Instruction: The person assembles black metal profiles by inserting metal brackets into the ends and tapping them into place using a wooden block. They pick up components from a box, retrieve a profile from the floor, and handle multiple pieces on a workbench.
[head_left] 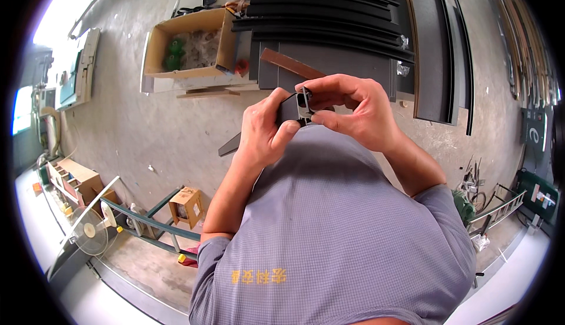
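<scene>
Btwn L hand [262,126], R hand [366,113]: dk profile [288,111]

Left hand [265,126] curled, right hand [360,112] pinching (held close together), elbows [432,179] bent.

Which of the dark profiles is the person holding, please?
The dark profile in the left hand, its end at the right hand; the other profiles lie beyond, ungrasped.
</scene>
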Demonstrator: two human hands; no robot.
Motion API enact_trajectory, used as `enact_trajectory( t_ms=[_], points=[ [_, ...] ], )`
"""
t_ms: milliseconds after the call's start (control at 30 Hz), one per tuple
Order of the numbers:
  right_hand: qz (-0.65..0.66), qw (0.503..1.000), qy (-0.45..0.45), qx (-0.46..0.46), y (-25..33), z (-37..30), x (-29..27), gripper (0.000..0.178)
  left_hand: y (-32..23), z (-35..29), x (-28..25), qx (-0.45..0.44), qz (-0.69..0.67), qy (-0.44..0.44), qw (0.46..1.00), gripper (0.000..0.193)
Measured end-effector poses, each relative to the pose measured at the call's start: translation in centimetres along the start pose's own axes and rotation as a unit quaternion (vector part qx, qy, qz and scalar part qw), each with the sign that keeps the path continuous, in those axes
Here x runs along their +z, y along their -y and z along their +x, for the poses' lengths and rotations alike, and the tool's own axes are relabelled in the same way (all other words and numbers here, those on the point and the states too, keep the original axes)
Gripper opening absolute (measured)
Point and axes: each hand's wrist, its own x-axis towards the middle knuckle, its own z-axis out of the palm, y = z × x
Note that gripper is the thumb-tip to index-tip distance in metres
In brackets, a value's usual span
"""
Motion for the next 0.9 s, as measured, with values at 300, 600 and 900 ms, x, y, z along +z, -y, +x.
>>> enact_trajectory(
  t_ms=[300, 600, 900],
  points=[
    [-0.045, 0.998, -0.003, -0.036, 0.4, -0.1, 0.2, 0.045, 0.1, 0.0, -0.1, 0.000, -0.010, -0.006, 1.000, 0.061],
    [-0.080, 0.996, -0.009, -0.032, 1.3, 0.0, 0.3, 0.044, 0.1, 0.2, -0.2, 0.009, -0.002, -0.003, 1.000, 0.061],
    [-0.145, 0.989, -0.023, 0.010, 2.6, 0.0, 0.5, 0.040, 0.2, 0.1, -0.1, 0.005, 0.010, 0.001, 1.000, 0.060]
  ],
)
